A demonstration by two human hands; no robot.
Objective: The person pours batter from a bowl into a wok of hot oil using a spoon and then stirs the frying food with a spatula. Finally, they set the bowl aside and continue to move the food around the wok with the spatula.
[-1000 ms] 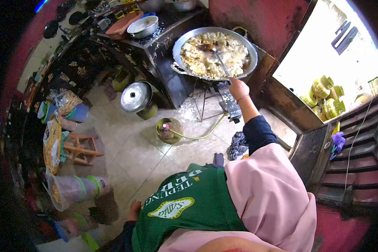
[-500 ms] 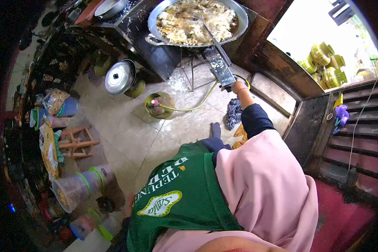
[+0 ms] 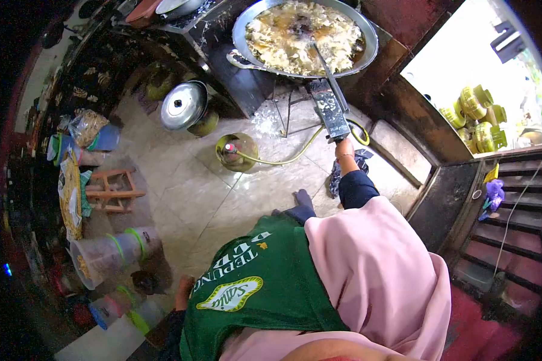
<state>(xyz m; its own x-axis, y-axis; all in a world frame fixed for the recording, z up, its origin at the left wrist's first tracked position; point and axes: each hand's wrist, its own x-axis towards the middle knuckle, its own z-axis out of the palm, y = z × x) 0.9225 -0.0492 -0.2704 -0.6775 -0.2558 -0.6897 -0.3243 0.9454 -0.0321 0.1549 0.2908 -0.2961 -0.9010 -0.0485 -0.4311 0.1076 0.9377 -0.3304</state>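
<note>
My right hand (image 3: 344, 148) is at the near end of a narrow black panel (image 3: 330, 111) with light lettering, its fingertips hidden there. White food bits lie on the panel. Above it juts the long handle (image 3: 332, 81) of a utensil, whose head is down in a wide metal wok (image 3: 241, 45). Pale pieces of food (image 3: 277, 42) fry in bubbling oil in the wok. My left hand (image 3: 185, 291) hangs low beside my green apron (image 3: 247, 265), dim and partly covered, so its fingers do not show clearly.
A green gas cylinder (image 3: 238, 157) stands on the tiles, its yellow hose (image 3: 295, 154) curving toward the panel. Behind it is a metal lid (image 3: 185, 105). A wooden stool (image 3: 111, 189) and clear containers (image 3: 108, 256) are at left. A dark cloth (image 3: 337, 180) lies near my foot.
My view has shifted, so the wok sits lower and further right. My right hand has moved round from the panel's right side to its near end. My left hand has come into sight.
</note>
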